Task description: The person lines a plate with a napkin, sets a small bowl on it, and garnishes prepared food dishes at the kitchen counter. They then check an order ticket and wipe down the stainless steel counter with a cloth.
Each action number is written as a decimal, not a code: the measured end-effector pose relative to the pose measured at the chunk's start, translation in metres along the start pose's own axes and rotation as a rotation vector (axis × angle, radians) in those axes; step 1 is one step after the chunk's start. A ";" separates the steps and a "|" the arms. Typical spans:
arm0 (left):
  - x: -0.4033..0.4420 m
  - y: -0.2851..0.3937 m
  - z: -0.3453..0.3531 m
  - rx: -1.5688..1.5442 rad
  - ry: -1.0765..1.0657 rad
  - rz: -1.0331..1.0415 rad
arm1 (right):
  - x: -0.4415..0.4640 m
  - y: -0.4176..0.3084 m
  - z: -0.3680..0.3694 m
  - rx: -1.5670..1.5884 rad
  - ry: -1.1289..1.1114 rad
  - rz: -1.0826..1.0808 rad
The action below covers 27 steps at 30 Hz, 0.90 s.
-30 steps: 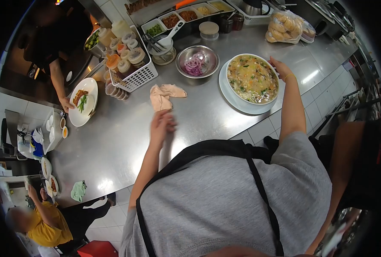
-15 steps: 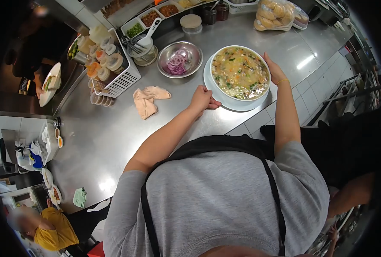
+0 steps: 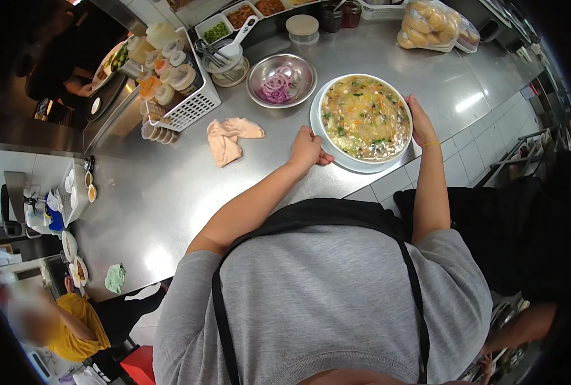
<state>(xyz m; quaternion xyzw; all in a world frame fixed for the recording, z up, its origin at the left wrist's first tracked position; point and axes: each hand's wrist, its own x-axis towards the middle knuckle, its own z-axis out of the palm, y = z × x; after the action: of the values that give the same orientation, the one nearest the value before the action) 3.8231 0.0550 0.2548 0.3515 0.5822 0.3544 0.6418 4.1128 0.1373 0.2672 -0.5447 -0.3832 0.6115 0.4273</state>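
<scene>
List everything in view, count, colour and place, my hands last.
soup bowl: one, white, on plate
soup: one bowlful, yellowish, in soup bowl
plate: one, white, under soup bowl
metal bowl: one, silver, beside plate
onion rings: several, purple, in metal bowl
cloths: two, peach and green, left
bottle basket: one, white, upper left
containers: many, mixed colours, top edge
bread bag: one, clear, top right
dishes: several, white, far left
counter: one, silver, beneath
co-workers: several, dark or yellow clothing, both sides
left hand: one, bare, at plate's edge
right hand: one, yellow wristband, at soup bowl's right
</scene>
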 end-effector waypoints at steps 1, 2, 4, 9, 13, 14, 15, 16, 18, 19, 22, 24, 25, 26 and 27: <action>-0.003 -0.002 -0.003 0.014 0.002 0.008 | 0.000 0.004 0.001 0.016 -0.023 -0.023; -0.007 -0.003 -0.005 0.027 0.003 0.012 | 0.000 0.007 0.000 0.031 -0.045 -0.043; -0.015 -0.011 -0.014 0.016 0.006 0.026 | -0.009 0.011 0.007 0.007 -0.066 -0.063; -0.042 -0.023 -0.046 0.025 0.017 0.106 | -0.032 0.005 0.034 -0.090 -0.164 -0.050; -0.062 -0.031 -0.083 0.019 0.042 0.065 | -0.044 0.014 0.052 -0.184 -0.298 -0.071; -0.067 -0.032 -0.090 0.010 0.049 0.054 | -0.049 0.013 0.058 -0.186 -0.322 -0.055; -0.073 -0.031 -0.095 0.000 0.056 0.043 | -0.053 0.013 0.062 -0.189 -0.327 -0.051; -0.082 -0.030 -0.096 -0.005 0.056 0.047 | -0.064 0.007 0.062 -0.237 -0.337 -0.052; -0.087 -0.034 -0.104 0.093 0.094 0.097 | -0.067 0.012 0.067 -0.279 -0.370 -0.041; -0.090 -0.033 -0.103 0.089 0.095 0.093 | -0.073 0.010 0.068 -0.283 -0.372 -0.037; -0.094 -0.032 -0.102 0.191 0.155 0.110 | -0.085 0.008 0.074 -0.364 -0.382 -0.088; -0.095 -0.035 -0.102 0.167 0.145 0.109 | -0.090 0.013 0.073 -0.316 -0.333 -0.103; -0.095 -0.036 -0.103 0.165 0.147 0.109 | -0.089 0.014 0.073 -0.318 -0.335 -0.102; -0.095 -0.036 -0.103 0.155 0.145 0.114 | -0.089 0.014 0.073 -0.318 -0.329 -0.107; -0.095 -0.036 -0.102 0.146 0.143 0.119 | -0.089 0.014 0.072 -0.317 -0.322 -0.112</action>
<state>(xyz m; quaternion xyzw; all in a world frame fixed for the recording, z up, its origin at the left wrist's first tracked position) 3.7161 -0.0406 0.2635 0.4052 0.6288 0.3727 0.5492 4.0434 0.0489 0.2923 -0.4784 -0.5672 0.5981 0.3029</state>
